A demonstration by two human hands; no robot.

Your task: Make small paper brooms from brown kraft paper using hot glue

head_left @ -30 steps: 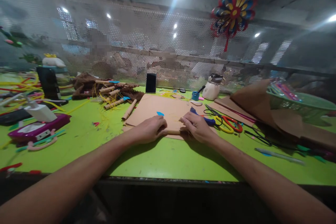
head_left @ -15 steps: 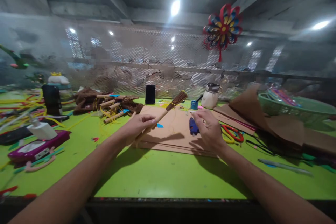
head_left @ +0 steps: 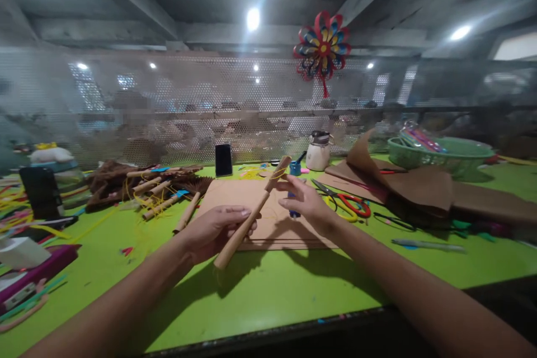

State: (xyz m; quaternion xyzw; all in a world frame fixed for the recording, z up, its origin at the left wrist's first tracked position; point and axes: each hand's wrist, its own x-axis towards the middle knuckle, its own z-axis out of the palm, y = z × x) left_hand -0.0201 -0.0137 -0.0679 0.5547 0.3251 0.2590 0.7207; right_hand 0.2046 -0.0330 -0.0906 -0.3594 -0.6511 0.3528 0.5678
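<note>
Between the fingers of my left hand [head_left: 218, 229] is a slanted tan paper tube [head_left: 240, 239]; its upper end carries a narrow brown folded-paper piece [head_left: 278, 170] with yellow string around it. My right hand [head_left: 308, 204] is beside that upper end with fingers apart. It seems to hold nothing; whether a fingertip brushes the brown paper I cannot tell. Partly behind this hand is a dark blue object [head_left: 294, 212] on a stack of brown card sheets [head_left: 222, 193]. Similar paper tubes [head_left: 161, 207] with yellow string lie to the left.
Scissors [head_left: 354, 205] with red and yellow handles lie right of the card, near a grey pen [head_left: 428, 245]. Brown paper [head_left: 411, 187] and a green basket [head_left: 457, 156] stand further right. A phone [head_left: 224, 160], small blue pot [head_left: 295, 168] and white jar [head_left: 318, 154] are behind.
The view has swung right. The tube now tilts more steeply, its lower end nearer me. My right hand has come closer to the tube's upper end, and its fingers have spread.
</note>
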